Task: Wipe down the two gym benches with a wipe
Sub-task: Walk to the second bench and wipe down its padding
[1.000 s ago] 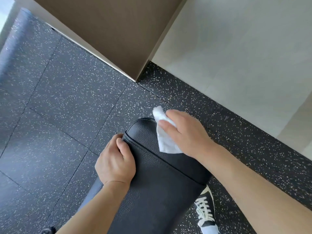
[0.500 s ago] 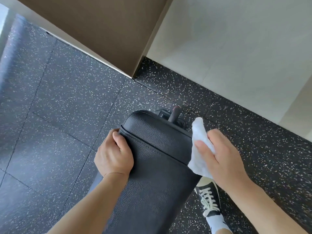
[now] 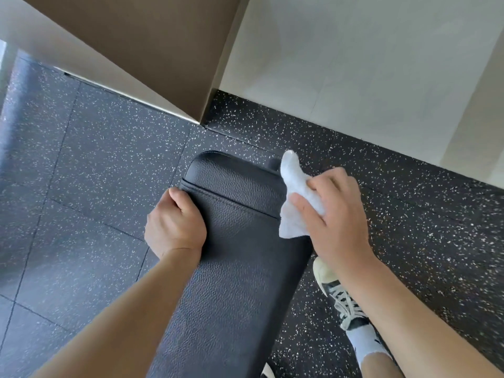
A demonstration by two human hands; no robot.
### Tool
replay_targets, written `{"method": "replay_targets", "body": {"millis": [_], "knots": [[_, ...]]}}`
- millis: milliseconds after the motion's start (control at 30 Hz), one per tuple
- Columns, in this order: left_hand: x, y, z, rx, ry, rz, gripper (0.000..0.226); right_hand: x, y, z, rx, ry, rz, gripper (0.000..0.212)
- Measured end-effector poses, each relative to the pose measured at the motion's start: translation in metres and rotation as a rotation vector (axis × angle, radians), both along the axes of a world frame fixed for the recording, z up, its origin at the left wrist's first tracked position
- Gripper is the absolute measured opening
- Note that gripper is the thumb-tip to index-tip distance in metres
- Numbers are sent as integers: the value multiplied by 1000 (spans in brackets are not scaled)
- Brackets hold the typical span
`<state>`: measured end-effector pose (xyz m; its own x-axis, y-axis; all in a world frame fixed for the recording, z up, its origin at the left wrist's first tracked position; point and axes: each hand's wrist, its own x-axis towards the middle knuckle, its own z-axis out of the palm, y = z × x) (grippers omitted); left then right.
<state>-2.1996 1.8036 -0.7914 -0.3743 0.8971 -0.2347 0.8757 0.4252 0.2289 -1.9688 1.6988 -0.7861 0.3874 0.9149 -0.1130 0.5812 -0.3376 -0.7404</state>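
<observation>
- Nearest, at the right, a foot in a laced shoe (image 3: 342,301) stands on the speckled floor (image 3: 95,165) just beside the bench's right edge. I judge that leaning further over the pad could shift the person's weight onto this foot and upset their footing.
- The black padded bench (image 3: 237,268) runs from the near edge away toward the far wall, its rounded end near the corner. Only one bench shows; the second cannot be seen from here.
- The left hand (image 3: 174,227) sits on the bench's left edge, its grip curled round the edge of the pad, thumb on top near the seam. If it lets go, the bench may rock under the wiping pressure.
- The right hand (image 3: 335,214) is at the right edge near the far end, its grip closed on a crumpled white wipe (image 3: 296,203).
- The wipe overhangs the side of the pad, one corner sticking up loose. It could catch on the dark frame part just past it, or bunch so that little of it meets the leather; the far end and the seam might then go unwiped.
- Farthest, a tan panel (image 3: 141,50) and a pale wall (image 3: 354,64) meet at the corner.
- No containers are in sight, so nothing held in one can be told.
</observation>
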Motion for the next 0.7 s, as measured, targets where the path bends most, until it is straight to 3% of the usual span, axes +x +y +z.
{"method": "replay_targets", "body": {"millis": [133,267,367,467,567,700], "knots": [[-5,0,-5,47,13,-27,47,-33,-17,-13,73,-173,-140,15],[-6,-3,-3,100,-73,-71,40,-17,9,-21,95,-5,-325,24],[-14,-23,1,180,-213,-385,46,-14,17,-24,27,55,-380,20],[-31,-66,6,153,-126,-715,68,-31,-7,-22,73,72,-485,19],[-62,-131,10,137,-78,-846,70,-78,-62,-21,116,159,-621,20],[-98,-194,8,136,-46,-931,70,-179,-157,-18,12,290,-675,26]]}}
